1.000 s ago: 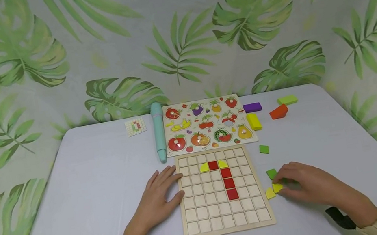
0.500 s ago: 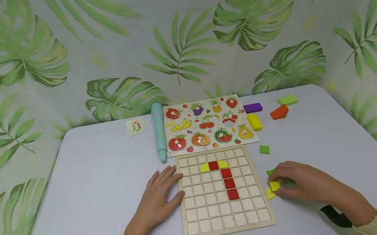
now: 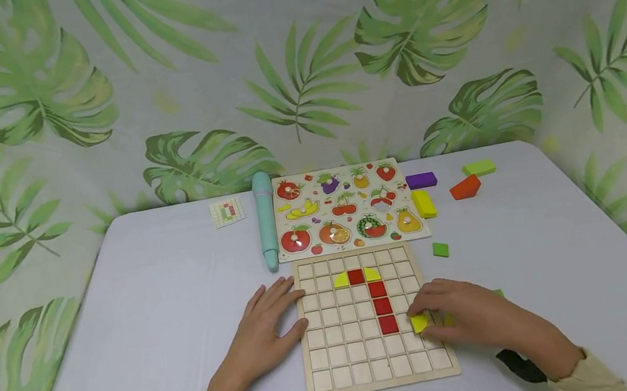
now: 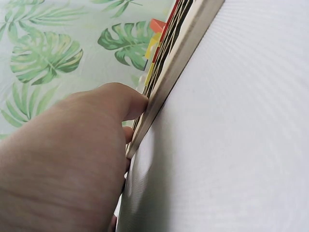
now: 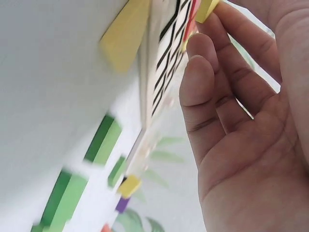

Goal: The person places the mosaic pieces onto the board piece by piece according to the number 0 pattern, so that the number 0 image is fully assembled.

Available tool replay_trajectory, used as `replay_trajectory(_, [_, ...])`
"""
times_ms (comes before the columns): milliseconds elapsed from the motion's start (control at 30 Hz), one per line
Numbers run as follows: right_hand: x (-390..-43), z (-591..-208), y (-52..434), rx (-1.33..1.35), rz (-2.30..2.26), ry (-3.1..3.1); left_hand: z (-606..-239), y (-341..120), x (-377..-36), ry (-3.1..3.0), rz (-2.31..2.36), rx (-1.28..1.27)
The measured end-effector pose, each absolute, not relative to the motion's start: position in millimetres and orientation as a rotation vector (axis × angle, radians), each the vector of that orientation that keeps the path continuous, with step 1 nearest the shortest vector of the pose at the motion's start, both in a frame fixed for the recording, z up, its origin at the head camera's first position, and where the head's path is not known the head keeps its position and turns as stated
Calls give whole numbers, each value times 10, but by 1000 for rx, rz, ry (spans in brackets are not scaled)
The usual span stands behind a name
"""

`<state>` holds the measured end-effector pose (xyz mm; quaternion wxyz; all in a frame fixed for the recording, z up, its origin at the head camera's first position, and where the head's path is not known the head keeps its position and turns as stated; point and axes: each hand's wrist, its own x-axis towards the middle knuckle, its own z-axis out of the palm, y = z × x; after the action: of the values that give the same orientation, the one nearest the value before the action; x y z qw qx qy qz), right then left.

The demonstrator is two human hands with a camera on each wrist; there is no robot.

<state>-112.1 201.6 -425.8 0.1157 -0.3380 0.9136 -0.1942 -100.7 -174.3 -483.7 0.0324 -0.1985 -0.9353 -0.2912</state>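
Note:
A wooden grid board [image 3: 341,377] lies on the table, with a column of red square tiles [image 3: 382,306], one more red square [image 3: 356,277] and two yellow rounded tiles [image 3: 372,274] in its cells. My left hand [image 3: 264,330] rests at its left edge, thumb and fingertips touching the frame; in the left wrist view the thumb [image 4: 128,100] meets the board's side. Over the right-hand columns, my right hand [image 3: 470,311] pinches a yellow rounded tile [image 3: 419,323] between thumb and fingers. Another yellow tile [image 5: 126,38] lies beside the board's right edge, mostly hidden by that hand in the head view.
A fruit puzzle board [image 3: 344,218] and a teal pen-like stick [image 3: 266,223] lie behind the grid. A small pattern card [image 3: 227,212] is at back left. Purple [image 3: 421,180], yellow [image 3: 424,204], red [image 3: 465,186] and light-green blocks [image 3: 478,168] sit at back right. A green tile [image 3: 440,250] lies nearer.
My right hand has picked up a yellow tile from the table and carried it left over the board's right-hand columns. The left hand has stayed at the board's left edge.

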Motion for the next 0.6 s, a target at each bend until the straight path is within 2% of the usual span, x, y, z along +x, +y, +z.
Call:
replay_trajectory(267, [-1080, -4350, 1798, -1173, -612, 2636, -4846, -1746, -1010, -2880, -892, -615])
replay_trajectory(600, [-1040, -4350, 1689, -1229, -577, 2606, -4863, -1746, -1012, -2878, -868, -613])
